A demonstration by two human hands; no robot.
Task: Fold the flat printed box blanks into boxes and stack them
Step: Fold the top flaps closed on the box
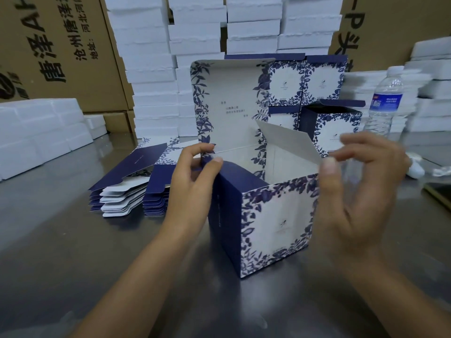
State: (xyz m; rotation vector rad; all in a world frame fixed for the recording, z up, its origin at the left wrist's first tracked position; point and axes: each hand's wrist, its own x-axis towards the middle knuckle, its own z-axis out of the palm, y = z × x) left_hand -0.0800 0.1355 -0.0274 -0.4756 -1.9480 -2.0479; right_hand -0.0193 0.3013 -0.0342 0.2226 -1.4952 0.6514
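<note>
On the left of the counter lies the stack of flat box blanks. Just right of it, our left hand steadies the open box, which stands upright in the near middle. The grip is closed, thumb and forefinger pinching the box's top left corner beside the navy side wall. We judge the step in hand to be turning in the side flaps before the tall lid comes down. To do it well, we should hold the left pinch firm so the walls stay square, then press the white right flap flat along its crease. Our right hand is blurred, its grip open with fingers spread and the thumb just beside that flap's edge. Whether it touches, we cannot tell. Far right of centre, finished boxes are stacked.
</note>
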